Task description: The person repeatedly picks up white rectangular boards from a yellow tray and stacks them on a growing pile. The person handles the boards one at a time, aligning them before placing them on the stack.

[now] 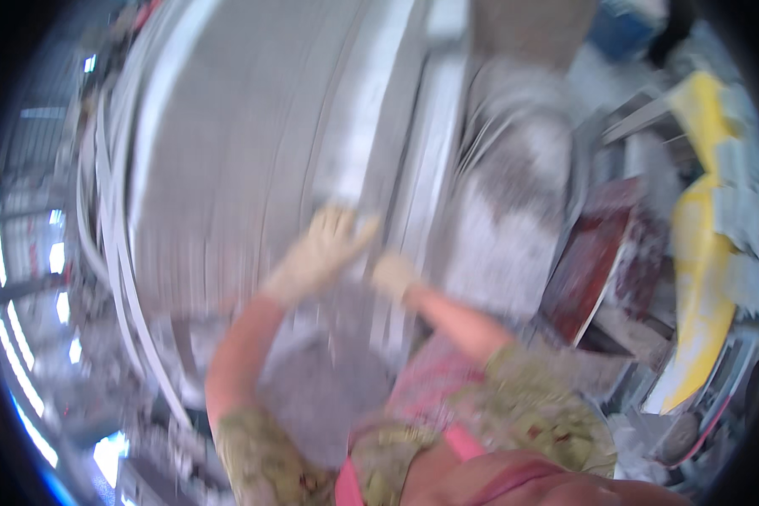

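Note:
A large stack of long grey-white boards or strips (236, 110) fills the middle of the view, smeared by motion. My left hand (322, 250), in a cream work glove, lies at the near part of the stack beside a pale strip, its thumb held away from the other fingers. Close by on the right is my right hand (394, 276), in a matching glove, near the lower end of the long pale strips (422, 160). Its fingers are blurred and partly out of sight, so I cannot make out whether it grips a strip.
To the right lie a dusty whitish slab (502, 228), a reddish-brown board (589, 261) and a yellow sheet-like piece (702, 253). A blue container (624, 32) stands at the far right. Thin pale bands (120, 278) curve down the stack's left side.

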The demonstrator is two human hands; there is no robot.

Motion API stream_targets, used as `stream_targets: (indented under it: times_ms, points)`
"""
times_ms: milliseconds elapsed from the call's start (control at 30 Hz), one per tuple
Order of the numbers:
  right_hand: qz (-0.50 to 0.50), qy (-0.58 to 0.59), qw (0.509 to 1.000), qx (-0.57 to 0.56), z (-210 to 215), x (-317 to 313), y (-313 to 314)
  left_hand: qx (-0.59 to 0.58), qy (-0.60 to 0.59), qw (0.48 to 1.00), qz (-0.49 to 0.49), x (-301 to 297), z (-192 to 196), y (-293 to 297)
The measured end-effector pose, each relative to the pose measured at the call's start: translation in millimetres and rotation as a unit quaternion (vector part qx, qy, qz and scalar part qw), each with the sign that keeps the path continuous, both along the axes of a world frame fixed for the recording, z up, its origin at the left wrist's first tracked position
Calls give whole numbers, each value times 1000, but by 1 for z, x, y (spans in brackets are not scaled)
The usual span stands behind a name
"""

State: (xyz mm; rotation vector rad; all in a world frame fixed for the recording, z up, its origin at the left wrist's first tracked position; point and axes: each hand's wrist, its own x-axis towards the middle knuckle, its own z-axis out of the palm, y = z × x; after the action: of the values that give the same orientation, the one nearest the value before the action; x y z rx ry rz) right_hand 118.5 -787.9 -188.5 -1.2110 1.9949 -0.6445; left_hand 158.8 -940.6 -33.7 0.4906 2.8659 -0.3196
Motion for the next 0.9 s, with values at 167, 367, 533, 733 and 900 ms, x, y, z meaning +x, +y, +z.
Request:
stream_targets:
  times_ms: [167, 367, 533, 733, 900]
  points:
    - [-106, -241, 964, 30, 16, 1, -14, 79, -59, 993, 63, -1, 13, -12]
    - [-103, -315, 942, 61, 5, 3, -30, 106, -46, 985, 131, 11, 2, -25]
    - [-38, -93, 993, -69, -44, -10, -19, 95, 57, 987, 118, 24, 9, -13]
    - [-145, -111, 933, -309, -65, 0, -9, 169, 132, 968, 130, 22, -16, -28]
    - [-215, 47, 920, -324, -25, 11, -24, 151, 151, 961, 176, 27, -55, -33]
